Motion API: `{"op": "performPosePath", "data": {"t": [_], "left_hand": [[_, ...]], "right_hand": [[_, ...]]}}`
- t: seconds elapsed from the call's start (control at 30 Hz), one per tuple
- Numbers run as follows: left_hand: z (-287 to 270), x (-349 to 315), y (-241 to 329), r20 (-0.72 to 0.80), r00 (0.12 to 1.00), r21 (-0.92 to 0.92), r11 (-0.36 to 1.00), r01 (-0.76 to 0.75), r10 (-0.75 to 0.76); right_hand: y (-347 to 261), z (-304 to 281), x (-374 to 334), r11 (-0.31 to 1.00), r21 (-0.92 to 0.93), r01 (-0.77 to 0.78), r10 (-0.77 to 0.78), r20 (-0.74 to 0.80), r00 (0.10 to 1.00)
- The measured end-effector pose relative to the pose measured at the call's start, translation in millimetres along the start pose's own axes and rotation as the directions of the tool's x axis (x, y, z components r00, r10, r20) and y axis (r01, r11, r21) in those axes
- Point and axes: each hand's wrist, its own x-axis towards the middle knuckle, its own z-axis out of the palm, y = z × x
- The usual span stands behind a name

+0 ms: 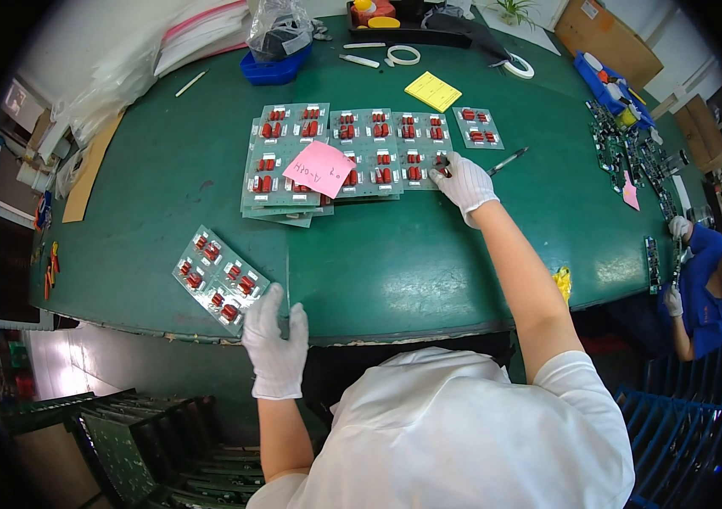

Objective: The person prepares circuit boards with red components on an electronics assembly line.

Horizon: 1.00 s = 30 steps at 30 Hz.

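Observation:
On the near left of the green table lies a circuit board panel [218, 278] with red components, set at a slant. My left hand [274, 346], in a white glove, is at its near right corner, the thumb spread away from the fingers. Farther back, panels of the same kind lie in a left stack [273, 161], a middle stack [365, 153] and a right panel [423, 144]. A pink note [320, 169] rests across the left and middle stacks. My gloved right hand [466, 188] has its fingers bent onto the right panel's edge, gripping it.
A smaller panel [478, 128], a pen [509, 161] and a yellow paper pad [433, 91] lie beyond my right hand. A blue bin [276, 68] stands at the back. At the right, a co-worker [705, 280] in blue handles boards. Pliers [53, 261] lie far left.

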Motion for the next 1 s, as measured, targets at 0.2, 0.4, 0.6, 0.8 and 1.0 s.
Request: {"op": "performPosePath", "data": {"t": [0.2,0.4,0.6,0.8,1.0], "left_hand": [[21,-29,11,0.174,0.984,-0.271,0.959,0.087,-0.04],[29,-30,30,0.284,0.959,-0.383,0.916,0.115,-0.002],[36,-30,47,0.314,0.949,-0.462,0.879,0.114,0.042],[41,-43,52,0.47,0.882,-0.44,0.858,0.267,-0.034],[42,-38,65,0.434,0.897,-0.489,0.858,0.158,0.083]], "right_hand": [[-2,-10,-1,0.997,-0.071,0.024,-0.014,0.132,0.991],[-3,-20,8,0.991,-0.104,0.088,-0.07,0.162,0.984],[2,-23,12,0.979,-0.185,0.085,-0.047,0.202,0.978],[13,-26,-8,0.944,-0.148,0.294,-0.262,0.203,0.943],[21,-33,-15,0.916,-0.135,0.378,-0.321,0.319,0.892]]}}
